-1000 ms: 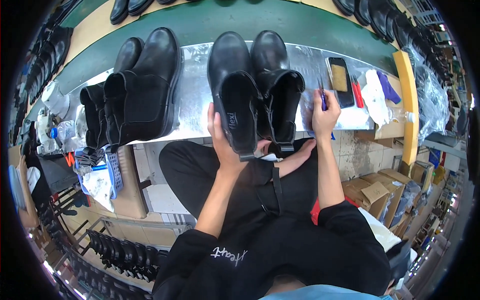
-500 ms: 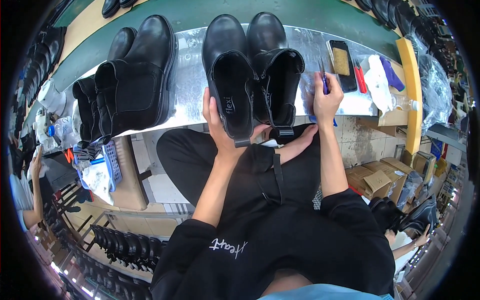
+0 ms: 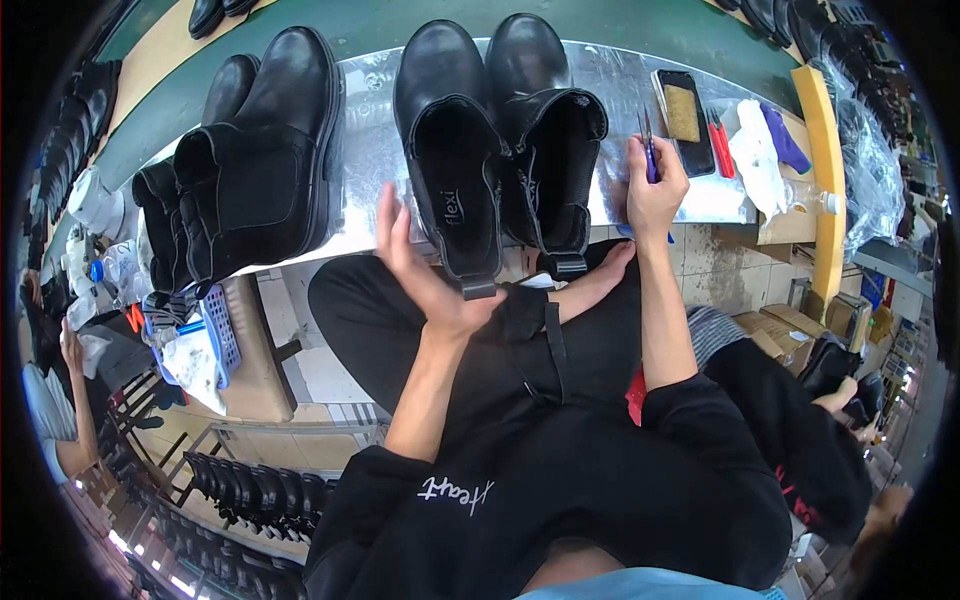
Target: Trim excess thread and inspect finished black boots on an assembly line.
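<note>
Black boots (image 3: 455, 150) stand paired on the foil-covered tabletop (image 3: 370, 130). Left hand (image 3: 425, 275), released and open-palmed, sits beside the nearer boot's pull tab. Right hand (image 3: 655, 190) grasps scissors (image 3: 647, 150). A white oval insole label shows inside the left boot.

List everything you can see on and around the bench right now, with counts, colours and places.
Near boots: two, black, centre of the metal-topped bench, openings toward the person.
Left boots: two, black, left on the bench.
Scissors: one, purple-handled, in the right hand.
Tray: one, black with a tan pad, right on the bench.
Cloth: one, white, right end of the bench.
Basket: one, blue, under the left end of the bench.
Cardboard boxes: brown, floor at right.
Left hand: open, beside the nearer boot's heel tab.
Right hand: closed on the scissors.
</note>
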The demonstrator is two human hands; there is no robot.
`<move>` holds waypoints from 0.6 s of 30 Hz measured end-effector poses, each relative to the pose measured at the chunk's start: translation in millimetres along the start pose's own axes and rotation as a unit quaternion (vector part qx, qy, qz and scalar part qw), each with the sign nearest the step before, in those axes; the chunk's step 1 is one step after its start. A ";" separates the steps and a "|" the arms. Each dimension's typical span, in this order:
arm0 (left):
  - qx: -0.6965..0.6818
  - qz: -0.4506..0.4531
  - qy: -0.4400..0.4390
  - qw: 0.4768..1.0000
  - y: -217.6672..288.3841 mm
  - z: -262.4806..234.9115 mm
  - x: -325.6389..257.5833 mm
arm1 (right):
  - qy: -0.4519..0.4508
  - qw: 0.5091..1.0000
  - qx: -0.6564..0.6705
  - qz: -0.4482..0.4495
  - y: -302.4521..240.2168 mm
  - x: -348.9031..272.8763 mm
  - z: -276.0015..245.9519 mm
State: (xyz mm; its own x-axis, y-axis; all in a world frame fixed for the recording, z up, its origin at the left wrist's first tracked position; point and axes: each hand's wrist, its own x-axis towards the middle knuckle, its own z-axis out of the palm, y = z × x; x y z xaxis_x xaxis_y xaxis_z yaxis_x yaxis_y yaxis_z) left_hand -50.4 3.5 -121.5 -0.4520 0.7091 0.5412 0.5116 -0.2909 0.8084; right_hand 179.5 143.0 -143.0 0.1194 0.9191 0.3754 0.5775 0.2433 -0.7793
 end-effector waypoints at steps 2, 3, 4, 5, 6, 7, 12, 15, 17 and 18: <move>-0.009 0.057 0.056 0.997 15.8 -8.9 15.2 | 0.003 1.000 0.007 0.002 0.8 -0.8 0.2; 0.037 0.088 0.035 0.995 24.0 -18.3 23.9 | 0.005 1.000 0.016 0.002 1.6 0.2 -0.1; 0.034 0.125 0.001 0.992 32.5 -24.0 31.9 | 0.006 1.000 0.015 0.002 1.6 0.3 -2.7; 0.040 0.126 0.003 0.991 36.3 -20.7 31.4 | -0.007 0.999 0.021 0.036 -3.8 0.8 -3.0; 0.032 0.078 0.027 0.996 38.3 -7.8 27.2 | -0.017 0.997 0.023 0.070 -7.4 1.9 -4.8; 0.023 0.030 0.052 0.998 37.5 1.4 23.1 | -0.016 0.997 0.024 0.069 -12.0 3.8 -5.5; 0.077 -0.077 -0.080 0.991 12.0 -15.6 9.0 | -0.017 0.973 0.228 -0.026 -72.8 16.9 2.7; 0.074 -0.139 -0.085 0.984 11.8 -34.7 32.9 | -0.071 0.958 0.271 -0.056 -111.9 29.5 -1.2; 0.153 -0.104 -0.100 0.978 -4.0 -55.7 38.8 | -0.110 0.953 0.274 -0.067 -129.9 37.5 -2.9; 0.191 -0.078 -0.087 0.975 -9.9 -63.0 37.4 | -0.149 0.962 0.220 -0.059 -136.8 40.2 -2.0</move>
State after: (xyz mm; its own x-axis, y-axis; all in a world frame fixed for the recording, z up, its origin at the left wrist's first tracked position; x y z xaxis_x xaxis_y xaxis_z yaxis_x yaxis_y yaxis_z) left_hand -118.5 -7.6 -94.7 -0.4330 0.8331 0.3442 0.6957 0.0661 0.7153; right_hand 106.9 146.1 -20.3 -0.2000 0.9092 0.3651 0.1672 0.3988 -0.9017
